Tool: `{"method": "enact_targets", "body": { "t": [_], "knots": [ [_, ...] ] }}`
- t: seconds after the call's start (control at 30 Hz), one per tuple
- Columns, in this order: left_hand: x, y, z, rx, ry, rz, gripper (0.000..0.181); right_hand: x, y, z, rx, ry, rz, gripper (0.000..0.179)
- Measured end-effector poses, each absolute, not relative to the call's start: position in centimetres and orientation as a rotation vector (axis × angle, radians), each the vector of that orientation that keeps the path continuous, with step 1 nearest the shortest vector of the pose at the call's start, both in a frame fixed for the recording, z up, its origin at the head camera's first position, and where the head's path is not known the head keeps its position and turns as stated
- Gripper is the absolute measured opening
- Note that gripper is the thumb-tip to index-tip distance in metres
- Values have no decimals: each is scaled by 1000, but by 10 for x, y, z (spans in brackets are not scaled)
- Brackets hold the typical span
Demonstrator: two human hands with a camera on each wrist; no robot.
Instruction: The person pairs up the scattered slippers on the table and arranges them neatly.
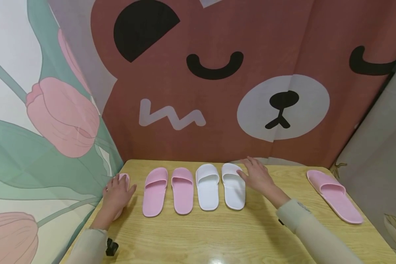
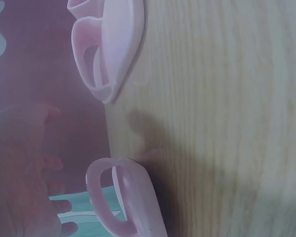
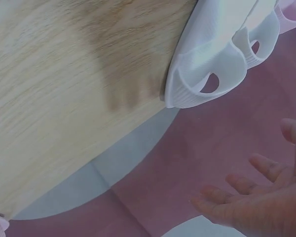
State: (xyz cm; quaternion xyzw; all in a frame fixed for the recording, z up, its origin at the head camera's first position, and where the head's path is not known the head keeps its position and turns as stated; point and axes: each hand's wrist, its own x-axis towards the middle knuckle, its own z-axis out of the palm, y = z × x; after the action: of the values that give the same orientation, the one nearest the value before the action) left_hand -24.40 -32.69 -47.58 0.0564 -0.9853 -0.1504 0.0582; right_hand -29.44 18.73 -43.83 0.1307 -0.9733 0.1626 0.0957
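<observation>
My left hand [image 1: 116, 193] hovers over a pink slipper [image 2: 147, 205] at the table's left side, hiding most of it in the head view. The left wrist view shows a gap between the loosely spread fingers and that slipper. My right hand [image 1: 258, 176], fingers spread, is raised beside the toe end of the right white slipper [image 1: 235, 196] and holds nothing. Left of that slipper lies another white slipper [image 1: 208, 196]. Two pink slippers, one wider [image 1: 153, 202] and one narrower [image 1: 183, 198], complete the middle row, toes toward the back.
A single pink slipper [image 1: 341, 203] lies slanted near the right edge of the wooden table [image 1: 191, 238]. Behind the back edge hangs a brown bear-print curtain [image 1: 217, 106]. A tulip-print curtain [image 1: 62, 117] borders the left side, and a pale curtain [image 1: 382, 146] the right.
</observation>
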Motion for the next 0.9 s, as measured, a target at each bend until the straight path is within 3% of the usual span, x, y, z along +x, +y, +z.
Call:
{"method": "enact_targets", "body": {
  "t": [0.9],
  "knots": [
    [-249, -337, -494, 214, -2977, -516, 80, -284, 216, -453, 307, -2909, 533, 57]
  ]
}}
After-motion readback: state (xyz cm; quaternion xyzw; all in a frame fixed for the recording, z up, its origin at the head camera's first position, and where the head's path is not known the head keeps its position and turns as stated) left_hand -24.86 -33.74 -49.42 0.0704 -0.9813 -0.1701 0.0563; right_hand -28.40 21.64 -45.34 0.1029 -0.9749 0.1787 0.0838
